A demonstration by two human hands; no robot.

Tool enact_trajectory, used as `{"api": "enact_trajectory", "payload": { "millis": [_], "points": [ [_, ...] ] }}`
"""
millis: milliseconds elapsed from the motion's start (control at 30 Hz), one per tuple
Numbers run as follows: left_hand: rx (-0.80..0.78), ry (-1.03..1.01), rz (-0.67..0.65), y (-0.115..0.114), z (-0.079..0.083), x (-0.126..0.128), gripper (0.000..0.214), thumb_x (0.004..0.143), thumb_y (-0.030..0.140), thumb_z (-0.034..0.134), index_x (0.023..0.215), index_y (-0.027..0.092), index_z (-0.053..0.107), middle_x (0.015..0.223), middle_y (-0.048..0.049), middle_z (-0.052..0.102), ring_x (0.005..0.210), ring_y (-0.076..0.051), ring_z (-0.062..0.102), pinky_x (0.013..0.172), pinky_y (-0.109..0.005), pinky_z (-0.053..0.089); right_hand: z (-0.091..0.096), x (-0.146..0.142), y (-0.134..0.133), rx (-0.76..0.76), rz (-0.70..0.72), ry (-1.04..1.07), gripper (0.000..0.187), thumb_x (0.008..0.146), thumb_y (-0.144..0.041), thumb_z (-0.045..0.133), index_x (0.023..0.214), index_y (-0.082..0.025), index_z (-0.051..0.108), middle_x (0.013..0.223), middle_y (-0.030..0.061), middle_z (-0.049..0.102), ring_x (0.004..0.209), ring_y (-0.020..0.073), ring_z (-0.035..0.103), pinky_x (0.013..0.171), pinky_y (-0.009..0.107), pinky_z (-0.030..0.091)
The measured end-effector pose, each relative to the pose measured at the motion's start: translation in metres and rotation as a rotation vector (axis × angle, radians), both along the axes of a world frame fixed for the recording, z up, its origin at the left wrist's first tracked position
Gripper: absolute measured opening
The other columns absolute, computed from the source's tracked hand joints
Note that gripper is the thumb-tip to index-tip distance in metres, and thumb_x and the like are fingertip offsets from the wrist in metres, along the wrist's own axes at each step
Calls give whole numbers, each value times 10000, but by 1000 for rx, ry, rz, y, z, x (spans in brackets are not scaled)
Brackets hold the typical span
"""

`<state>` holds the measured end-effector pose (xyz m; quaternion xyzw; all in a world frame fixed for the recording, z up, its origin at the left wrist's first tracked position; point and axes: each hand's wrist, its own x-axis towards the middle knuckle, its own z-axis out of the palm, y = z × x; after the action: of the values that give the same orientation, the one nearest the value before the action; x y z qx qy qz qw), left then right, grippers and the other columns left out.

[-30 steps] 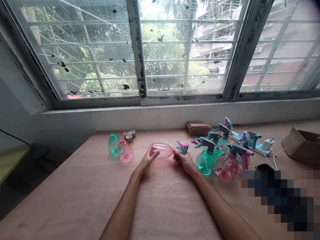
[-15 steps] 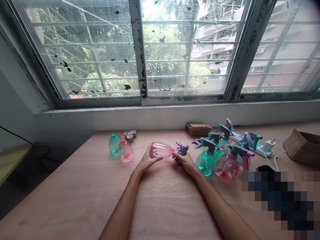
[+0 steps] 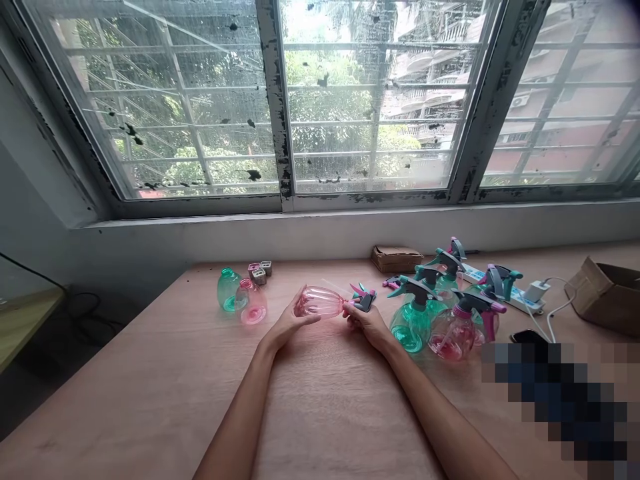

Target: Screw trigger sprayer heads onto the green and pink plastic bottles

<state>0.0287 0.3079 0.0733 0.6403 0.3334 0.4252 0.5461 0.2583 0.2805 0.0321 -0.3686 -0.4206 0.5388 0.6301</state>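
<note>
A clear pink spray bottle (image 3: 320, 302) lies on its side above the wooden table (image 3: 320, 413), held between both hands. My left hand (image 3: 289, 324) wraps round its round body. My right hand (image 3: 367, 323) grips the neck, next to the grey and pink trigger head (image 3: 364, 297). A thin white dip tube shows along the bottle's top.
Two headless bottles, one green (image 3: 227, 290) and one pink (image 3: 251, 303), stand at the left with small cube-shaped items (image 3: 259, 271) behind. Several assembled spray bottles (image 3: 440, 313) stand at the right, near a power strip (image 3: 505, 285), a phone (image 3: 525, 335) and cardboard boxes (image 3: 603, 293).
The pink bottle has turned a little between my hands and shifted slightly left. Both hands keep their hold.
</note>
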Motion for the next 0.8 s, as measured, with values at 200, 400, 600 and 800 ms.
{"api": "enact_trajectory", "payload": {
  "millis": [200,400,600,800],
  "points": [
    [12,19,23,1,-3,3,637,725,370,844,1296,198,619,1172,-113,693,1140,-297,622,1011,-439,479,1,-1,-1,7,-2,-6,391,661,-481,884,831,-200,672,653,0,727,448,129,580,419,234,420],
    [8,23,49,2,-12,5,1038,607,255,917,1503,303,395,1294,-106,603,1186,-283,576,1027,-464,459,2,-1,-1,15,-11,-11,400,664,-518,874,777,-190,676,612,-4,694,425,127,555,394,236,400],
    [38,53,44,3,-10,7,695,713,381,860,1329,227,580,1213,-113,654,1124,-277,611,1020,-446,460,1,-1,-1,26,-16,-22,403,693,-535,851,802,-196,662,637,0,700,454,137,577,418,242,420],
    [41,72,65,3,-15,6,937,622,342,922,1440,255,473,1283,-122,594,1125,-279,602,985,-443,493,-1,-1,-1,39,-18,-47,351,745,-495,831,790,-188,668,657,-9,660,493,125,572,448,233,431]
  ]
}}
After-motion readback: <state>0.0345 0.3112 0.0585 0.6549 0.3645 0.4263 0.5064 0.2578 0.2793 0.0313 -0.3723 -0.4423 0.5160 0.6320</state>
